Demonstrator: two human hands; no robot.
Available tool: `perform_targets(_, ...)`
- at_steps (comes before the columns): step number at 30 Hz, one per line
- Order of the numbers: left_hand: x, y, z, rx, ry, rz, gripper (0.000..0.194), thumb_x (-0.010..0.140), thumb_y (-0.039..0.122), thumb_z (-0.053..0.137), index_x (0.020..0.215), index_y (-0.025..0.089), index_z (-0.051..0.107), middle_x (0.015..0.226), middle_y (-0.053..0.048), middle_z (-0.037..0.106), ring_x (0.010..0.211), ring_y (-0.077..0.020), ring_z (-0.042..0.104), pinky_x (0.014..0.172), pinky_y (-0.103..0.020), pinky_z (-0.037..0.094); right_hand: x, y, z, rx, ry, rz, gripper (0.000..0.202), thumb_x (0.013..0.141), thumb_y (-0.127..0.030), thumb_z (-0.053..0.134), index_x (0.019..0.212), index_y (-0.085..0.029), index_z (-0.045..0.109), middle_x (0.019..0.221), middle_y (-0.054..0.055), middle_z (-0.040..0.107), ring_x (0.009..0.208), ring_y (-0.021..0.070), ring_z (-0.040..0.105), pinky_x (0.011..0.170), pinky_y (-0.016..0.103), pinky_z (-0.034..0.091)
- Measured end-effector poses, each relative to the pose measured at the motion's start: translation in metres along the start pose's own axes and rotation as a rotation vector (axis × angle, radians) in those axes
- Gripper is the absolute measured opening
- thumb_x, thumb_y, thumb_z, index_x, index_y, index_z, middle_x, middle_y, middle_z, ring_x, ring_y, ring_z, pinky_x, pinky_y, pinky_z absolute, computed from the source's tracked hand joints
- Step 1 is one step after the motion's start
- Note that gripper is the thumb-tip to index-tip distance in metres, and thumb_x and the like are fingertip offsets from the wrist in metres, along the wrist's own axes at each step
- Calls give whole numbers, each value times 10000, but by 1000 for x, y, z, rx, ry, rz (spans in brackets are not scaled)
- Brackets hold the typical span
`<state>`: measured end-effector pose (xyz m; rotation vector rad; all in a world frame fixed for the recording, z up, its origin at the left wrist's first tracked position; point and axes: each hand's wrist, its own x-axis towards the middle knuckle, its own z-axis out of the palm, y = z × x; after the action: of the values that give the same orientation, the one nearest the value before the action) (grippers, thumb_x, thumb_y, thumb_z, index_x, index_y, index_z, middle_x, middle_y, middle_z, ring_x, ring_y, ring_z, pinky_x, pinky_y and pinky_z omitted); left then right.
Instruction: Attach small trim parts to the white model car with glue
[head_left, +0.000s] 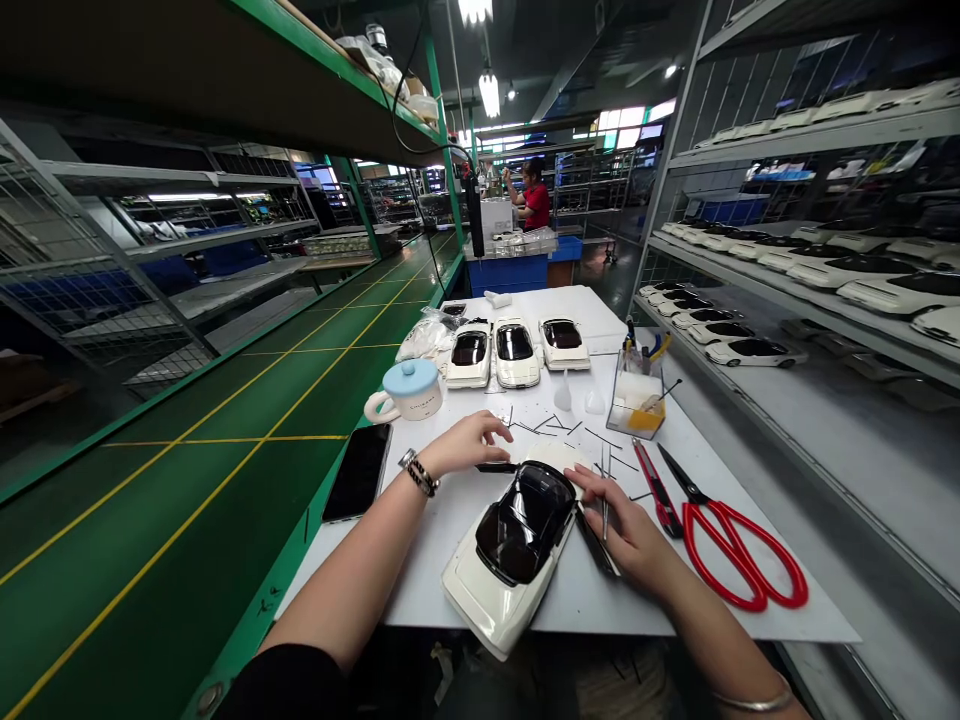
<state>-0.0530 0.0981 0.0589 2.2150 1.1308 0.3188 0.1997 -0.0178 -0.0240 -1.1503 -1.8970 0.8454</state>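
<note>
A white model car [495, 570] with a black roof and dark windows lies at an angle at the table's front edge. Its doors stand out on both sides. My left hand [469, 445] is over the door [496, 467] on the car's left, fingers bent and apart, with nothing visible in them. In my right hand [626, 535] are thin metal tweezers [605, 480], pointing away from me. The fingers of that hand also rest against the car's right side, beside the other open door [598, 545]. Several thin black strips [551, 430] lie scattered beyond the car.
Red-handled scissors [735, 555] and a red cutter knife [657, 490] lie at right, below a clear tool box [637, 395]. A phone [358, 472] and lidded mug [412, 390] are at left. Three model cars [516, 355] stand behind. Shelves [810, 255] hold more cars. A person [534, 200] works beyond.
</note>
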Motion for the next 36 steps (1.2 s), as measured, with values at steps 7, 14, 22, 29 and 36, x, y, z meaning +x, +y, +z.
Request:
perform_targets(7,-49,70,36,368,110,-31,444,781,551,578,1059,206,569,983,-73,609,860,-246,613,721,-343,476,-1,4,3,-21,19,-40,347,956,-298,375,1302,-275,394,1360,92,474,1393,205,265,1132,504,251)
perform_targets(14,-48,85,55,598,131,-127,490,789,597,507,976,146,552,919,-123,672,842,-318,644,688,-399,489,-3,8,5,-30,32,-43,392,957,-298,372,1348,-292,365,1376,84,461,1394,212,265,1122,512,265)
perform_targets(22,-41,82,52,696,123,-125,507,711,653,531,924,193,520,759,-62,683,716,-273,659,544,-316,445,-2,6,4,-49,43,-54,364,944,-288,389,1308,-264,402,1278,98,533,1379,221,301,1110,493,303)
perform_targets(29,-33,73,43,751,71,-38,534,767,683,456,964,193,535,720,-65,672,651,-257,648,503,-294,396,-8,4,1,-61,264,-90,220,911,-263,459,1131,-264,462,1299,79,553,1225,224,510,1006,446,438)
perform_targets(36,-21,68,-6,759,-116,343,385,860,253,507,1244,276,500,1158,-97,621,1045,-252,580,865,-372,426,-9,2,2,-46,506,-134,130,912,-259,449,1042,-245,456,1237,94,588,1045,199,621,885,385,511)
